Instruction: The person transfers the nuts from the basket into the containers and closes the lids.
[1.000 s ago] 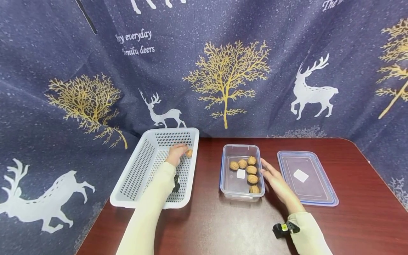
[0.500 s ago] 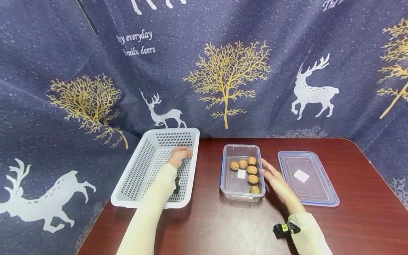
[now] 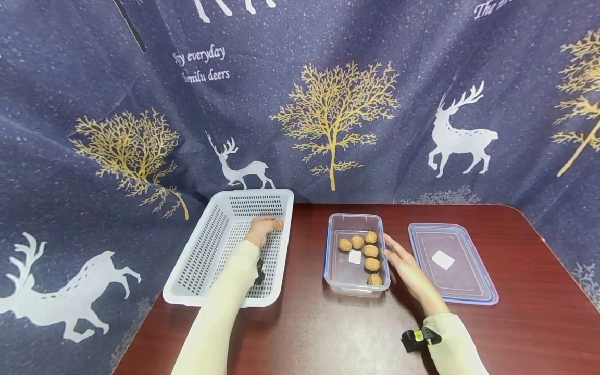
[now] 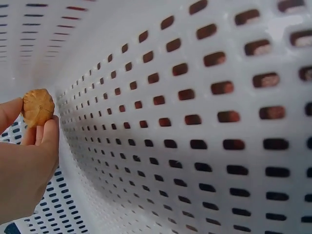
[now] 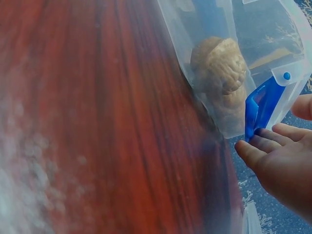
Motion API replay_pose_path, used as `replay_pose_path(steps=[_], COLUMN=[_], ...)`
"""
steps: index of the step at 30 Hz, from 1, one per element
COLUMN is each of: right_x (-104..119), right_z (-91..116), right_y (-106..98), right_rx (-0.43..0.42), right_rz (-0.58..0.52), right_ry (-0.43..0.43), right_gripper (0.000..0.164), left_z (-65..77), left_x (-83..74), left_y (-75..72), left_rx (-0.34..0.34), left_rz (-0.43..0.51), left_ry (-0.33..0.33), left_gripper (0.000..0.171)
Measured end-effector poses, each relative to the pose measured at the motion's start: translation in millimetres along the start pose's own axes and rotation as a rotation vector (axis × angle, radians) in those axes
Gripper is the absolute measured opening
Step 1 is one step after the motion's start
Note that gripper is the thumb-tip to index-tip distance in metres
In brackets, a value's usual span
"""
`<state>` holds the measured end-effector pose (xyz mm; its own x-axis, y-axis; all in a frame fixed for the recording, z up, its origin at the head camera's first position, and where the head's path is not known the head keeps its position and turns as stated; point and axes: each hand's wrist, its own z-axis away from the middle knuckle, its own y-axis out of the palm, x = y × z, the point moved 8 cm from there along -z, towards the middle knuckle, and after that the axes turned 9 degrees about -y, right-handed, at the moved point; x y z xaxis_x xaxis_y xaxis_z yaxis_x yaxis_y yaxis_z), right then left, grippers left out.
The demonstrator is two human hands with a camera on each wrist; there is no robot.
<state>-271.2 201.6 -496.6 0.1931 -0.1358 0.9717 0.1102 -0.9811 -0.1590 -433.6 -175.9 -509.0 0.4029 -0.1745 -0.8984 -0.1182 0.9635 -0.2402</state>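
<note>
My left hand (image 3: 261, 230) reaches into the white perforated basket (image 3: 260, 301), near its far right side. In the left wrist view the thumb and fingers of this hand (image 4: 27, 168) pinch a walnut (image 4: 38, 107) close to the basket wall (image 4: 161, 117). A clear plastic container (image 3: 341, 273) stands open at centre, with several walnuts (image 3: 371, 251) along its right side and back. Beside that container lies my right hand (image 3: 407, 268), fingers extended. The right wrist view shows its fingertips at the blue clasp (image 5: 265, 105) of the container.
To the right, the clear lid (image 3: 469, 278) with a blue edge lies flat on the dark red table (image 3: 300, 333). A white square (image 3: 354, 257) is on the container's floor. Behind the table hangs a blue deer-patterned cloth (image 3: 394, 130).
The fingers of my left hand have closed round the walnut, which showed more fully a second ago. The right hand and the walnuts in the container hold their places.
</note>
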Motion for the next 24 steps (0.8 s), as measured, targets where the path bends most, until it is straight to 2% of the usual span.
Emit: replay_pose_path(steps=[5,7,10,13,14,16,17,20,22,24], right_x=[-1.2,-1.3,-1.6,-1.6,-1.3,-0.8,-0.7,-1.0,-2.1,-3.4], right_z=[-0.5,-0.5,-0.6,-0.3,-0.2,-0.1,-0.2,-0.6,-0.7,-0.6], right_y=[0.4,0.7,0.8,1.0,0.9,0.7,0.6,0.6,0.6,0.4], right_rx=[0.002,0.005,0.009,0.011,0.01,0.008,0.007,0.006,0.008,0.008], right_rz=[0.007,0.006,0.001,-0.013,-0.016,-0.022,-0.022,-0.02,-0.016,-0.011], right_ry=[0.005,0.002,-0.006,-0.008,-0.009,-0.009,-0.008,-0.012,-0.014,-0.014], right_gripper=[0.054,0.054,0.054,0.054,0.054,0.054,0.054,0.054,0.054,0.054], left_z=[-0.7,-9.1,-40.9,-81.8,-77.3,-64.4,-51.0,2.2,25.3,41.9], left_x=[-4.1,-1.8,9.7,23.0,20.1,10.9,3.2,-23.8,-37.5,-48.2], left_y=[-6.9,-8.7,-10.7,-13.3,-13.6,-13.7,-13.8,-12.5,-11.1,-9.8], left_rx=[0.002,0.012,0.051,0.135,0.125,0.134,0.125,0.086,0.096,0.118], left_rz=[0.036,0.05,0.078,0.178,0.186,0.215,0.214,0.175,0.15,0.16], left_ry=[-0.005,-0.013,-0.012,0.089,0.061,0.071,0.072,-0.02,-0.038,-0.052], left_gripper=[0.041,0.04,0.038,0.032,0.033,0.033,0.034,0.042,0.045,0.045])
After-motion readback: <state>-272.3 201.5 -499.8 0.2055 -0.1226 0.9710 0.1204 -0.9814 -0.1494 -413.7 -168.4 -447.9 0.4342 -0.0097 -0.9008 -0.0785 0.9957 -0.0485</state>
